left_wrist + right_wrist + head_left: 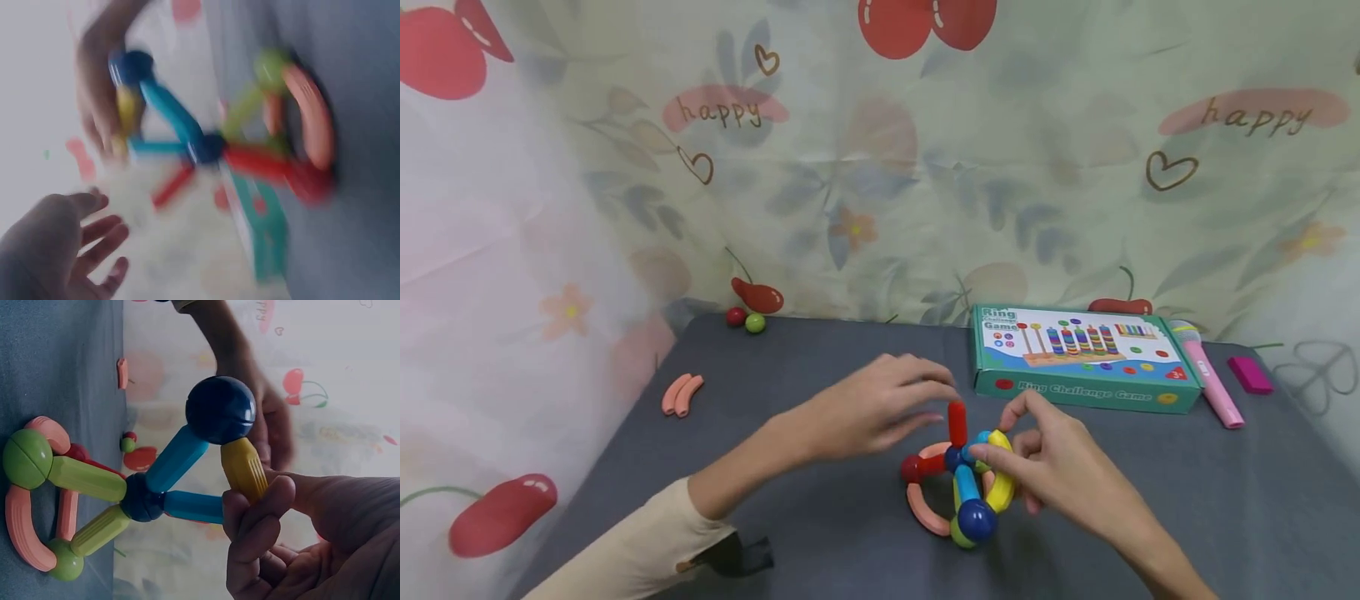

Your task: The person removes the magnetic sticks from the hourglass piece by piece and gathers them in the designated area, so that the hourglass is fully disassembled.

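Plainly, the right grip (1060,462) pinches a ridged yellow rod (242,465), the left grip (876,410) relaxed.

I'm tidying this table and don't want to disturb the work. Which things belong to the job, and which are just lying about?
Job:
- ball-and-rod model
- yellow curved rod, pinched by right hand
- two pink curved rods, probably spares
- red ball and green ball, probably spares

Lying about:
- Ring Challenge Game box
- pink microphone
- magenta block
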Tool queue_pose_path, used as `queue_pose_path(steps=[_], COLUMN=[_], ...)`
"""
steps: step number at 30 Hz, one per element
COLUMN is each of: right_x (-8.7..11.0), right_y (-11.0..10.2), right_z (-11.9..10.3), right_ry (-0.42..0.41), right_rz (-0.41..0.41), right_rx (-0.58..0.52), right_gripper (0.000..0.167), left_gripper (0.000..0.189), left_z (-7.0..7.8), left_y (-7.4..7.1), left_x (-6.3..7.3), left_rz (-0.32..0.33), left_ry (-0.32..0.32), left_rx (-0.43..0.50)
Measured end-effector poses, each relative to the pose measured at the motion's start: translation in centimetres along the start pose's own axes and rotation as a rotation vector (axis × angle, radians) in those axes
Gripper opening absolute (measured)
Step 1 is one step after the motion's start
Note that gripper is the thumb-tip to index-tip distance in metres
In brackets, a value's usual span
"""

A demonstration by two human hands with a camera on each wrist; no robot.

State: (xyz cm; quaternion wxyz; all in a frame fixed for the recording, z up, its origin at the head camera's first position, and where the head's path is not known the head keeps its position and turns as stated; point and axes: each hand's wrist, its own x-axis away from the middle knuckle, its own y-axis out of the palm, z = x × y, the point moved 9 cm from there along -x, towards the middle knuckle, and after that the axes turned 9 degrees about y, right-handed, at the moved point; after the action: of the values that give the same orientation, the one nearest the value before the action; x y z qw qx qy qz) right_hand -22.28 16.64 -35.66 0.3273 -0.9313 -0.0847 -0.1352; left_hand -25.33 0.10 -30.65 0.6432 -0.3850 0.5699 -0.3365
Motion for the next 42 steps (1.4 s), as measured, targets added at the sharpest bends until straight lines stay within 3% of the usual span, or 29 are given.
queue_pose_path(steps=[3, 5, 8, 14, 19, 21, 24, 35, 39, 42], right_x=[0.3, 0.7, 1.1, 1.5, 2.1, 2.3, 2.3, 2.0, 1.9, 1.9], right_y=[-0.2, -0.2, -0.3, -0.2, 1.2, 1.9, 2.4, 2.4, 2.5, 2.6], right_z=[-0.5, -0.8, -1.3, -1.0, 0.5, 1.0, 1.2, 0.6, 0.6, 0.6], right_ry=[-0.067, -0.112, -0.169, -0.169, -0.115, -0.091, -0.067, -0.067, -0.045, -0.04], right_rz=[0.004, 0.007, 0.022, 0.041, -0.09, -0.157, -0.195, -0.196, -0.213, -0.219], right_rx=[0.003, 0.003, 0.002, -0.014, 0.065, 0.061, 0.017, -0.004, 0.01, 0.017], right_gripper=[0.053, 0.047, 0.041, 0.047, 0.06, 0.056, 0.047, 0.041, 0.039, 0.038], left_gripper=[0.035, 0.038, 0.035, 0.018, 0.023, 0.024, 0.024, 0.016, 0.017, 0.02], left_z=[2.4, 3.0, 3.2, 2.9, 2.6, 2.6, 2.7, 1.7, 0.8, 0.6], left_y=[1.5, 2.3, 2.8, 2.3, 1.6, 1.5, 1.5, 1.7, 1.7, 1.2], left_x=[-2.3, -3.0, -3.4, -3.1, -2.9, -2.9, -2.9, -3.0, -2.5, -2.0], left_rz=[-0.042, -0.059, -0.034, 0.055, 0.1, 0.106, 0.11, 0.128, 0.161, 0.197], left_ry=[0.07, 0.083, 0.078, 0.062, 0.024, 0.019, 0.018, -0.08, -0.15, -0.185], left_rx=[0.105, 0.166, 0.217, 0.231, 0.286, 0.292, 0.287, 0.378, 0.42, 0.391])
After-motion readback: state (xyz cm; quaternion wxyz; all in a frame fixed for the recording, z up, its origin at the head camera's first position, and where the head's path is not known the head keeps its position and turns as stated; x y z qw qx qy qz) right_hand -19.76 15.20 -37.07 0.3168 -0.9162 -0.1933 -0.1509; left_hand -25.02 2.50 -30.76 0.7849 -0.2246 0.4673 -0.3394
